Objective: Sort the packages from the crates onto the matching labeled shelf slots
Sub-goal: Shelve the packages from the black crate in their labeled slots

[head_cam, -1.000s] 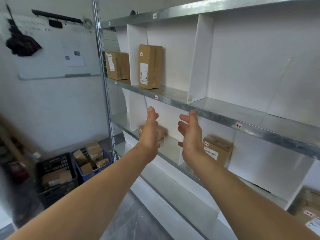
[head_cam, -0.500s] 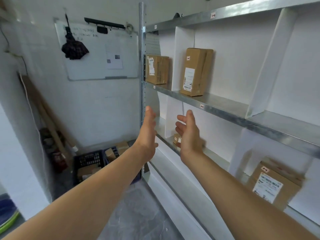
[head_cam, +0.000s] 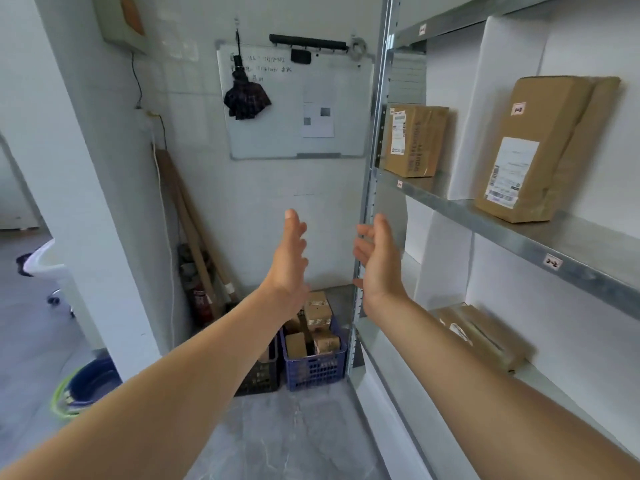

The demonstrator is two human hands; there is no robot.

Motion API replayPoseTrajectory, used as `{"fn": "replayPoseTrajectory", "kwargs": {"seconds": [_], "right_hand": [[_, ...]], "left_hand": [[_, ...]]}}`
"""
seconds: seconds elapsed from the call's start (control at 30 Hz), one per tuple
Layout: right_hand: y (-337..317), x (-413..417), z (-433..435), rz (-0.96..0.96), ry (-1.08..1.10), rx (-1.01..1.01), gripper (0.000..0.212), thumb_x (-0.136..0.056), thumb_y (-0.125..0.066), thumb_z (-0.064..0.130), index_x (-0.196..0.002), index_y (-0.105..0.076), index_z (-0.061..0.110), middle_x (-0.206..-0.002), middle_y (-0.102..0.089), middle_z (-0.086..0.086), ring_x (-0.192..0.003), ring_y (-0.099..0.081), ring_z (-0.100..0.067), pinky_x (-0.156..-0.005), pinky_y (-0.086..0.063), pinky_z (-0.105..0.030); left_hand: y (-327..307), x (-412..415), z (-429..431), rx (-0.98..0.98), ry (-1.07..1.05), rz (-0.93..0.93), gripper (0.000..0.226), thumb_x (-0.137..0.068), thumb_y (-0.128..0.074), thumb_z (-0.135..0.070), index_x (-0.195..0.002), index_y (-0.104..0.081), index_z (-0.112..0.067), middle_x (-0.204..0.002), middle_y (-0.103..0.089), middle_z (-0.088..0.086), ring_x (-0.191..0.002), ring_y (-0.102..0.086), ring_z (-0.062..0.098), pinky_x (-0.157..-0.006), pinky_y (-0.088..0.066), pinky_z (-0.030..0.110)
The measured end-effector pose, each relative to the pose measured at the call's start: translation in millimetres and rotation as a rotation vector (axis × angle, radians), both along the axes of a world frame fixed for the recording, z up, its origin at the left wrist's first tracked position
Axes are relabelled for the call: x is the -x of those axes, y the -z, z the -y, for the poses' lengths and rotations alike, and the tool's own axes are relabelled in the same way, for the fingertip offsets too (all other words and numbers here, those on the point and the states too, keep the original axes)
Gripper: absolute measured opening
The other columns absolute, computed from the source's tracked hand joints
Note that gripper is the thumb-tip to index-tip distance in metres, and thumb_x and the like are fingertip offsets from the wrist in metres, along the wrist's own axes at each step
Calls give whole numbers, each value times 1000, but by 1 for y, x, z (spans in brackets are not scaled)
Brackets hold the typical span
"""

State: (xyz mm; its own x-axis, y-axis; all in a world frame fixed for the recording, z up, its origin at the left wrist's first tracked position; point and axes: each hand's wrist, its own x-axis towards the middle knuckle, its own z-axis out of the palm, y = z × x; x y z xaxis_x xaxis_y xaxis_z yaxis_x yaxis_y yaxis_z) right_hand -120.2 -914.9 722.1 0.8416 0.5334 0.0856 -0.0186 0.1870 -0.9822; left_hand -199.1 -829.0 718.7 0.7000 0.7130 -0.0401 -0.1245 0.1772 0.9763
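Head view: left hand (head_cam: 289,261) and right hand (head_cam: 381,263) are up, fingers apart, holding nothing. Small boxes (head_cam: 317,327) sit in the blue crate (head_cam: 313,370) by the shelf (head_cam: 519,233).

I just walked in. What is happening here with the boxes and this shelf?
A person is sorting packages and holds nothing right now: the left hand and the right hand are raised, open and empty, beside the metal shelf. A brown package and a taller package stand on its upper board; a third package lies lower down. On the floor, the blue crate holds more small boxes, with a black crate beside it.
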Motion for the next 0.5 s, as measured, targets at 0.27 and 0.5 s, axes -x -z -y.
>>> {"fn": "replayPoseTrajectory", "kwargs": {"seconds": [0.27,0.5], "right_hand": [[13,-66,-94,-41,-177,-2,59,-106,-33,60,-138,-61,18,-137,-60,-1,-130,-54,-17,-111,-36,-43],[32,-92,-184,-56,-257,25,60,-106,-33,60,-141,-59,18,-142,-60,-1,-129,-54,-15,-115,-36,-47]], "left_hand": [[12,-34,-82,50,-190,-15,82,-90,-22,-83,-158,-25,-37,-169,-13,-1,-155,-9,29,-120,-4,65],[33,-56,-166,72,-262,-29,84,-88,-22,-84,-158,-25,-38,-169,-14,-1,-155,-11,29,-120,-7,66]]}}
